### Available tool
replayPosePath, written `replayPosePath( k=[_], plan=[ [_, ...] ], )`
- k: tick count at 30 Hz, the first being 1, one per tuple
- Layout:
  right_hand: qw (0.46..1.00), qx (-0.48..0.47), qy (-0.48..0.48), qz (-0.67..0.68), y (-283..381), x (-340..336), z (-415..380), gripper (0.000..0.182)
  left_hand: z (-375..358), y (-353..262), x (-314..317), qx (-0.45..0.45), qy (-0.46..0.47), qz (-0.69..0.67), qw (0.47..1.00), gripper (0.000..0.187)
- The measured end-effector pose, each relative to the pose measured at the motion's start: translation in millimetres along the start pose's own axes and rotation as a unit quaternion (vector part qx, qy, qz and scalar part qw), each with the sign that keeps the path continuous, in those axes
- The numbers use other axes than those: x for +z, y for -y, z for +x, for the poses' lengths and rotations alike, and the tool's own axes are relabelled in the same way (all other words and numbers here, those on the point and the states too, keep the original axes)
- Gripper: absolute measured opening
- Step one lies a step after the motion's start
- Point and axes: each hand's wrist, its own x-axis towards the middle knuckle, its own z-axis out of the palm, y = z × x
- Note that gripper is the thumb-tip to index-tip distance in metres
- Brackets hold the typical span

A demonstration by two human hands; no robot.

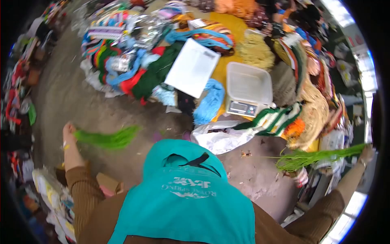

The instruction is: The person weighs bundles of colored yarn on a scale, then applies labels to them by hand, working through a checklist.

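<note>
Both my arms are stretched wide apart, each hand with a bunch of bright green yarn. At the left, my left hand (70, 132) is closed around the end of one green yarn bunch (107, 137), which trails inward above the floor. Far to the right, my right hand (367, 154) grips the end of another green yarn bunch (313, 157); its loose strands hang toward the middle. The fingers of my right hand are small and blurred at the view's edge. I cannot see any strands joining the two bunches.
Ahead lies a heap of coloured yarn skeins (154, 73) with a sheet of white paper (193, 67) on top. A digital scale (241, 108) carries a clear plastic tub (249, 83). A white plastic bag (221, 136) lies nearer me. Cardboard (109, 185) is beside my left arm.
</note>
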Motion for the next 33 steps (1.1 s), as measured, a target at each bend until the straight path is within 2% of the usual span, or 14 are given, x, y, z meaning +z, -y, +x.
replayPosePath(
  k=[1,2,3,5,10,12,14,17,19,20,21,24,29,33],
  plan=[
    [0.997,-0.001,0.029,0.065,-16,1,5,0.040,-4,-9,19,-0.138,0.050,-0.032,0.989,0.031],
    [0.989,-0.004,0.066,0.130,-27,3,9,0.040,-6,-8,32,-0.170,0.136,-0.020,0.976,0.026],
    [0.972,-0.025,0.121,0.202,-49,-4,20,0.041,-21,-3,52,-0.151,0.134,-0.026,0.979,0.021],
    [0.969,0.017,0.083,0.232,-47,23,-15,0.038,-40,8,76,-0.109,0.116,0.069,0.985,0.019],
    [0.927,0.090,0.058,0.361,-20,88,-204,0.029,-119,13,136,-0.050,0.182,0.123,0.974,0.024],
    [0.852,0.101,0.177,0.481,-36,103,-267,0.028,-148,8,158,-0.031,0.216,0.121,0.969,0.025],
    [0.698,0.122,0.356,0.609,-45,130,-335,0.026,-180,-2,181,-0.002,0.229,0.132,0.964,0.025],
    [0.635,0.208,0.417,0.617,-3,200,-469,0.017,-222,-19,210,0.041,0.269,0.144,0.952,0.026],
    [0.668,0.271,0.421,0.550,33,261,-561,0.014,-254,-29,228,0.056,0.320,0.153,0.933,0.026],
    [0.769,0.290,0.361,0.440,56,292,-605,0.013,-271,-34,237,0.061,0.327,0.154,0.930,0.026],
    [0.796,0.248,0.425,0.354,73,315,-636,0.012,-288,-38,244,0.076,0.338,0.179,0.921,0.027],
    [0.676,0.182,0.632,0.332,117,377,-709,0.030,-327,-50,259,0.094,0.367,0.208,0.902,0.028],
    [0.589,0.115,0.698,0.391,173,432,-798,0.034,-360,-48,268,0.073,0.454,0.220,0.860,0.027],
    [0.698,0.010,0.668,0.257,160,416,-795,0.016,-345,-48,255,0.040,0.447,0.195,0.872,0.022]
  ],
)
